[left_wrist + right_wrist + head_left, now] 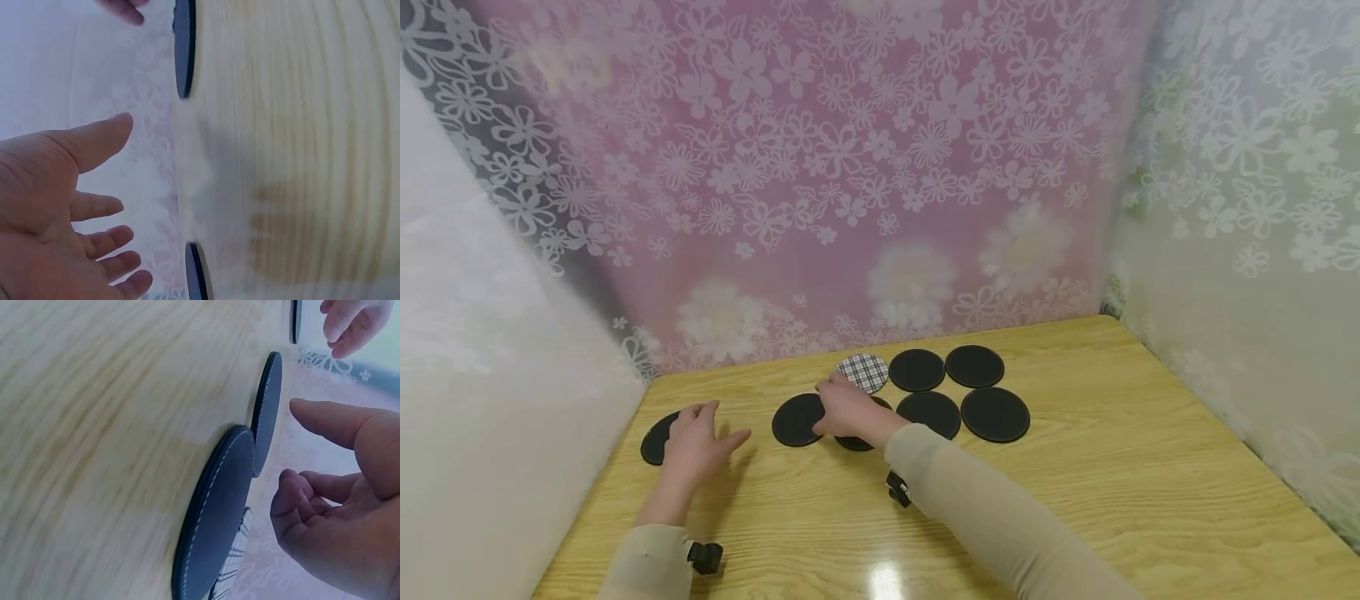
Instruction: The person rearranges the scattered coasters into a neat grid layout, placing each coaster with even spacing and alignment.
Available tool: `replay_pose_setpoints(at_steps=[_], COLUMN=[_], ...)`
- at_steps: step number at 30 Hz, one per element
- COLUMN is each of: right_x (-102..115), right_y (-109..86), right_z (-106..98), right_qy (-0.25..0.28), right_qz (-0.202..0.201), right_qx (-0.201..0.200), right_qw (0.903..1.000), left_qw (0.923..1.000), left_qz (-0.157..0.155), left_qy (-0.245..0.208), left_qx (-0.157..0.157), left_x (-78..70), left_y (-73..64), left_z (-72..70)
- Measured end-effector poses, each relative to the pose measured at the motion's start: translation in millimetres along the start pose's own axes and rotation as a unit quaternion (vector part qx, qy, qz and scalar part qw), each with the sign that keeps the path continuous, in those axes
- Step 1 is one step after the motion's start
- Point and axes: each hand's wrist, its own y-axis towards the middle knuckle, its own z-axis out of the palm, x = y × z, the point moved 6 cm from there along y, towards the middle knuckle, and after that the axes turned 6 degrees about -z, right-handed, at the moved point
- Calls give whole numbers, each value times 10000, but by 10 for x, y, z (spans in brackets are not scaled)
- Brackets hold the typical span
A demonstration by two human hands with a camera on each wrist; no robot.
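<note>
My left hand (pixel 696 446) hovers by a black round coaster (pixel 657 440) at the far left, partly covering it in the head view. Its fingers and thumb are spread and hold nothing, as the left wrist view of the hand (pixel 69 206) shows. My right hand (pixel 855 408) is above a black coaster (pixel 796 421) and another black coaster (pixel 855 443), which it partly hides. Thumb and loosely bent fingers stand apart in the right wrist view, with nothing between them. Just behind that hand lies a white coaster with black checks (pixel 867 371). Pale stitching edges a black coaster (pixel 219 512).
To the right, several more black coasters lie in two rows, among them a back one (pixel 975 367) and a front one (pixel 996 414). Flower-patterned curtains (pixel 850 167) border the wooden table (pixel 1112 467) behind and at the sides.
</note>
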Motion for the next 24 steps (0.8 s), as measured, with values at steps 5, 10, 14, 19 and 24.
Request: replay_pose_setpoints(at_steps=[5, 10, 14, 19, 24], right_x=[98, 222, 309, 397, 458], right_y=[21, 53, 90, 103, 124], right_z=[-12, 39, 77, 134, 214], right_qy=[-222, -247, -369, -434, -562], right_qz=[-180, -390, -493, -692, -770], right_qx=[-185, -232, -224, -120, -78], right_qw=[9994, 9987, 9979, 9966, 9954], left_qw=[9998, 9992, 9989, 9981, 9971], left_qz=[-164, -244, -339, -554, -740], left_qy=[75, 219, 259, 205, 181], left_qx=[-46, -220, -217, -149, -12], left_x=[185, 397, 562, 772, 894], left_y=[50, 116, 160, 180, 199], left_z=[-107, -219, -305, -355, -372])
